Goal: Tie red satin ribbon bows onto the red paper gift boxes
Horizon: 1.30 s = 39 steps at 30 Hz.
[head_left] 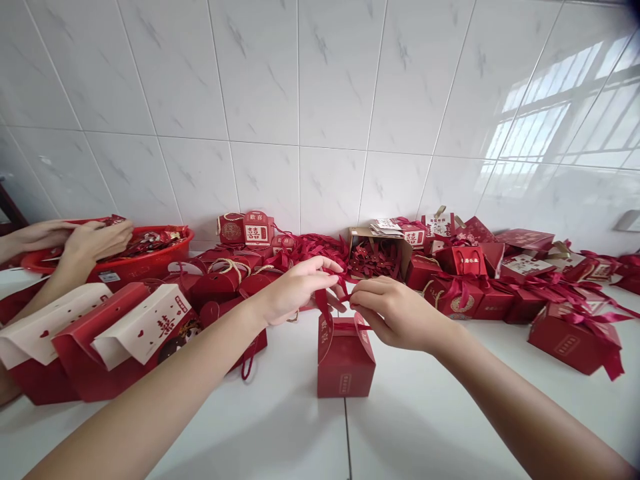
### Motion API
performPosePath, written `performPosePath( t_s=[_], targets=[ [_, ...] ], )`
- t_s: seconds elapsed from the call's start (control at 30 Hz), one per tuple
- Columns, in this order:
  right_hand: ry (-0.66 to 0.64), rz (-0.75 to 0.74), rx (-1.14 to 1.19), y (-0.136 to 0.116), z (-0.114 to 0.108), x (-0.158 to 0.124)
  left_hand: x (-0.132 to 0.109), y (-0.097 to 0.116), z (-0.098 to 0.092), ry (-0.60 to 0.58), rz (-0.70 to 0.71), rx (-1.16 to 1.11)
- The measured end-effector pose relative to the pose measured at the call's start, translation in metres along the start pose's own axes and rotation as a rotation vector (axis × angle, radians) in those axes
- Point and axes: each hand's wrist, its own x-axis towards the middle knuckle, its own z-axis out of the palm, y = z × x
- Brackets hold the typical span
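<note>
A small red gift box (346, 365) stands upright on the white table in front of me, its two rounded flaps raised. Dark red ribbon (324, 303) runs through the flaps and up to my fingers. My left hand (300, 288) is over the box's left flap, its fingers closed on the ribbon. From the right, my right hand (387, 308) pinches the ribbon close to my left fingertips. Both hands are above the box top, and the ribbon between them is partly hidden by my fingers.
At left, another person's hands (93, 241) reach into a red basin (145, 261) of wrapped items. Nearer stand several larger red and white boxes (145, 327). An open carton (404, 257) of red pieces sits at the back; ribboned boxes (570, 340) crowd the right.
</note>
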Motion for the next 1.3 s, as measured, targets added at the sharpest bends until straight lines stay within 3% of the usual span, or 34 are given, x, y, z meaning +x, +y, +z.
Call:
performPosePath(
  t_s=[0.2,0.33,0.43,0.5,0.57,0.7,0.8,0.87,1.03,1.13,1.2,1.3],
  targets=[
    [0.0,0.002,-0.07,0.002,0.002,0.001,-0.004,-0.002,0.003,0.105,0.029,-0.042],
    [-0.011,0.004,-0.112,0.006,0.005,0.0,-0.002,-0.006,0.004,0.03,0.005,-0.147],
    [0.012,0.035,-0.052,0.008,0.008,-0.003,0.0,-0.011,0.005,0.002,0.069,-0.137],
    [0.079,0.083,0.073,0.008,0.011,-0.007,-0.001,-0.016,0.006,0.078,0.157,0.056],
    [0.146,0.169,0.247,0.009,0.012,-0.014,-0.004,-0.021,0.007,0.172,0.273,0.402],
    [0.153,0.4,0.525,0.015,0.006,-0.036,-0.016,-0.034,-0.003,0.325,0.447,0.995],
    [0.09,0.541,0.479,0.028,-0.003,-0.06,-0.026,-0.045,-0.024,0.505,0.444,1.226],
    [-0.016,0.62,0.34,0.038,-0.007,-0.078,-0.034,-0.054,-0.041,0.551,0.404,1.377],
    [-0.302,0.724,0.011,0.059,0.003,-0.12,-0.049,-0.082,-0.07,0.364,0.296,1.6],
    [-0.428,0.728,0.104,0.061,0.013,-0.131,-0.049,-0.092,-0.074,0.24,0.325,1.652],
    [-0.411,0.741,0.244,0.059,0.017,-0.128,-0.046,-0.091,-0.07,0.245,0.411,1.655],
    [-0.192,0.77,0.299,0.054,0.021,-0.11,-0.04,-0.085,-0.054,0.325,0.518,1.454]
  ],
)
